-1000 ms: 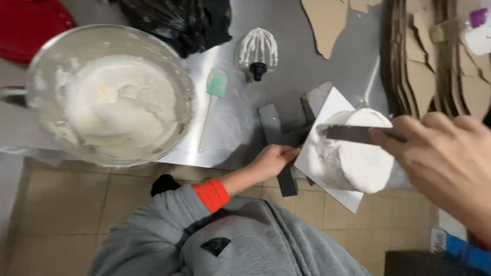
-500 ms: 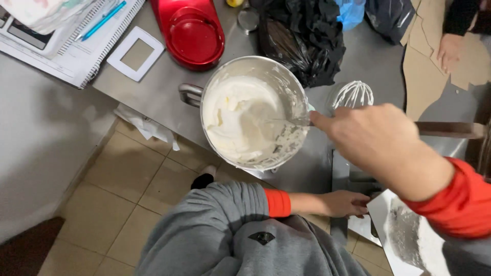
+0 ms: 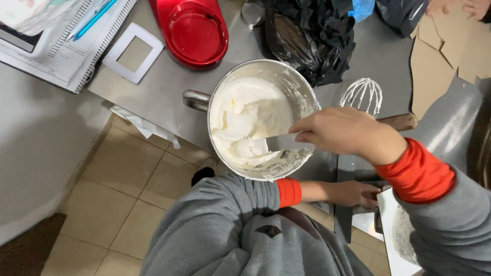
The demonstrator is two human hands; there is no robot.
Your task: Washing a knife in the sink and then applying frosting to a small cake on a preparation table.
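The grey steel bench (image 3: 174, 82) carries a round steel mixing bowl (image 3: 302, 89) of white whipped cream (image 3: 245, 128), standing at its front edge. The right hand (image 3: 348, 134) is closed around a flat metal spatula (image 3: 281, 143) whose blade dips into the cream at the bowl's near side. To load it cleanly, I'd keep the blade flat and shallow (a modest scoop holds best). Right of the bowl and nearer the person, the left hand (image 3: 355, 193) rests on a dark piece; I can't tell its grip.

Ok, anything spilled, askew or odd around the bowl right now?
Nothing spilled. The metal bowl overhangs the table edge, cream smears its inner wall, and a coated whisk lies directly on the steel. The right hand holds a spatula in the cream.
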